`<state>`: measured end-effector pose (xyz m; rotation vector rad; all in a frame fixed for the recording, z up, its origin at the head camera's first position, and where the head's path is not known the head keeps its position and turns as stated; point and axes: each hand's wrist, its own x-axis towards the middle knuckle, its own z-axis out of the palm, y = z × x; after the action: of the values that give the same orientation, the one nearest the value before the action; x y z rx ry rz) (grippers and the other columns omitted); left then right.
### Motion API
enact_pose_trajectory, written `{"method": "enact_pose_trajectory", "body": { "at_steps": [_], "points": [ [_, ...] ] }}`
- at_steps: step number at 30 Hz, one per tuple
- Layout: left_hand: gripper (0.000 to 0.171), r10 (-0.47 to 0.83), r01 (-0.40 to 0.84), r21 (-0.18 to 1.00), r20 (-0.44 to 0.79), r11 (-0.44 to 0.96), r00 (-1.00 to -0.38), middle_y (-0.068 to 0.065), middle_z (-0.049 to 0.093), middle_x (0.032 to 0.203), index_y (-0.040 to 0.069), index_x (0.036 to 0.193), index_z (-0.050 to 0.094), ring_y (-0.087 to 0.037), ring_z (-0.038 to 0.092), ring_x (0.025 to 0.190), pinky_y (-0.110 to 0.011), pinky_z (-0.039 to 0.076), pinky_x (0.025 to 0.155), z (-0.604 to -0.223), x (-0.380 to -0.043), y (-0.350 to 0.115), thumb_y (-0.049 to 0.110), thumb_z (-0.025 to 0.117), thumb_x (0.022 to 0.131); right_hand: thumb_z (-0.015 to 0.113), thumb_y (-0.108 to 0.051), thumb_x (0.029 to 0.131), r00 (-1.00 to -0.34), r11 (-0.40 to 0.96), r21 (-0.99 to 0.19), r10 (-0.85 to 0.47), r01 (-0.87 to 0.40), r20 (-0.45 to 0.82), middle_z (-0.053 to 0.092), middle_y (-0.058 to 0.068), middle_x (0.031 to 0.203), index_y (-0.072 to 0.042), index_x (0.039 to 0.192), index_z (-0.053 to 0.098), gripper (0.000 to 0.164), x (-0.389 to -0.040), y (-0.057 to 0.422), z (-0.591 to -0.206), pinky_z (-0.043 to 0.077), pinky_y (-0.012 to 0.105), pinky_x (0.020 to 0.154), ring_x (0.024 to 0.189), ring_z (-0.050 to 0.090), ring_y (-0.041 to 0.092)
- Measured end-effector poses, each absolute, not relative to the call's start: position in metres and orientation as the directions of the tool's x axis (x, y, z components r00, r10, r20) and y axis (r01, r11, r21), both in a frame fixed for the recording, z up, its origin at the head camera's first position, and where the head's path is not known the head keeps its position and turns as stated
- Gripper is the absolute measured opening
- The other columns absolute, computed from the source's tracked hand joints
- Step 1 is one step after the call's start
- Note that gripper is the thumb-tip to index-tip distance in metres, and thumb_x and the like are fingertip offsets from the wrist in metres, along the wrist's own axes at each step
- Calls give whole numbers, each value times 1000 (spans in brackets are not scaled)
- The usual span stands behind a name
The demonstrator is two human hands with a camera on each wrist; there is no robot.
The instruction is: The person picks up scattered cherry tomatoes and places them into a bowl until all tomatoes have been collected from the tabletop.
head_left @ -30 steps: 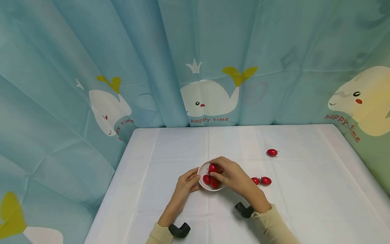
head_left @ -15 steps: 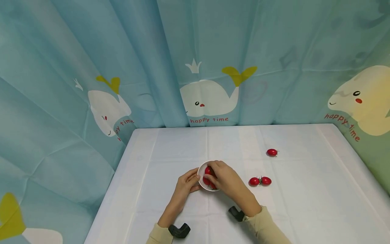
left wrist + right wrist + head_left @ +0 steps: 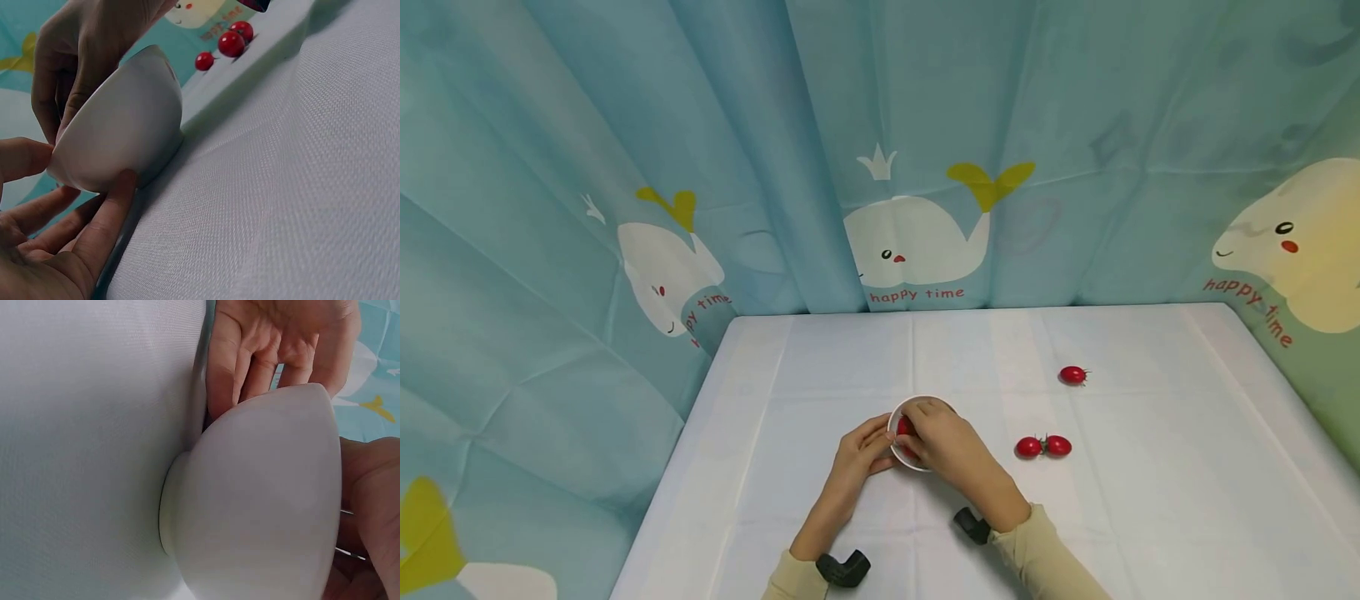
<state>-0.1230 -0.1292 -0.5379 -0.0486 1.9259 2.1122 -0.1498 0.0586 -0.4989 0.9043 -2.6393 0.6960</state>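
A small white bowl [image 3: 890,429] stands on the table, with red cherry tomatoes [image 3: 905,427] inside, mostly hidden by the right hand. My left hand [image 3: 857,454] steadies the bowl from its left side, thumb at the rim and fingers against the outer wall, as the left wrist view shows. Reaching in over the right rim, my right hand [image 3: 951,446] has its thumb and fingers about a cherry tomato in the bowl. From the right wrist view, the bowl's wall [image 3: 262,487] covers those fingertips.
Two cherry tomatoes [image 3: 1028,447] lie end to end on the white cloth [image 3: 1150,500] right of the bowl. Another single tomato [image 3: 1073,376] is farther back. Black wrist-worn pieces [image 3: 844,569] sit at both cuffs. A blue whale-print curtain [image 3: 917,100] hangs behind the table.
The right hand has moved left and deeper into the bowl, covering more of the tomatoes there. The left hand and the bowl have stayed in place.
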Motion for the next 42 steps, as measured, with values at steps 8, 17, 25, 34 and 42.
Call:
{"method": "enact_pose_trajectory", "body": {
  "at_steps": [8,17,25,34,42],
  "points": [
    [54,188,-220,974,-206,-57,-960,-22,58,150,2,152,51,-17,67,124,-23,62,90,-538,-123,-130,26,63,105,84,-23,89,-769,683,-359,-517,-635,376,75,13,114,-3,113,68,35,-152,57,-497,62,42,95,115,69,30],
    [53,189,-217,974,-203,-57,-961,-22,58,150,2,151,51,-17,67,124,-23,62,91,-538,-123,-130,25,63,105,85,-18,88,-773,674,-380,-528,-634,353,75,12,115,-2,114,69,35,-152,60,-493,62,39,94,112,69,28],
    [52,180,-226,972,-211,-66,-961,-22,58,150,1,151,52,-13,66,123,-23,62,90,-538,-123,-128,24,63,105,87,-13,85,-800,687,-411,-503,-600,328,75,9,120,-5,119,69,39,-147,67,-487,63,37,93,108,69,25],
    [50,165,-220,974,-209,-49,-964,-22,58,151,2,151,52,-15,66,123,-22,62,89,-538,-123,-129,22,62,105,87,-20,85,-827,702,-437,-473,-562,305,77,3,107,-7,116,69,39,-140,83,-476,64,31,81,97,66,17],
    [53,170,-228,972,-215,-58,-962,-23,56,151,0,152,50,-18,65,126,-24,62,92,-538,-123,-127,22,62,105,87,-13,85,-796,553,-590,-529,-587,296,75,7,123,-7,131,68,50,-145,120,-477,62,41,96,114,68,23]
  ]
}}
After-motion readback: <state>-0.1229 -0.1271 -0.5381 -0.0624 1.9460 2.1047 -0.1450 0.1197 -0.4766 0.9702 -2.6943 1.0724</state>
